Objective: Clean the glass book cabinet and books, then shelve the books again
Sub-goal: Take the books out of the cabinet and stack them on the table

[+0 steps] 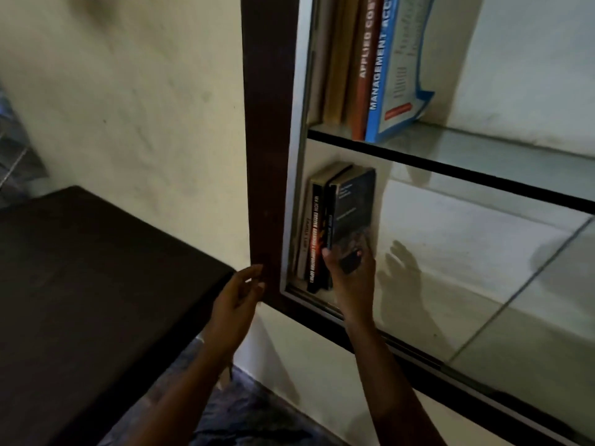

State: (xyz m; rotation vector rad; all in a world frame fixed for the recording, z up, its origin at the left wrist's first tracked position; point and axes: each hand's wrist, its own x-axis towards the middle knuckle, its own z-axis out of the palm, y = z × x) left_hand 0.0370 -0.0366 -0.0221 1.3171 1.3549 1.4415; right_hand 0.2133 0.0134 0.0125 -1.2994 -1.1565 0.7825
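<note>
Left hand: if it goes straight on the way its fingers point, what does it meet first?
Probably the dark wooden cabinet frame: the left hand aims relaxed fingers at its lower part, very close. Depth is unclear; they may be touching.

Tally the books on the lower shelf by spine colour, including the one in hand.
White spine: 1, the white-spined book
Black spine: 2, the orange-lettered book and the dark book that the right hand grips
Total: 3
</note>
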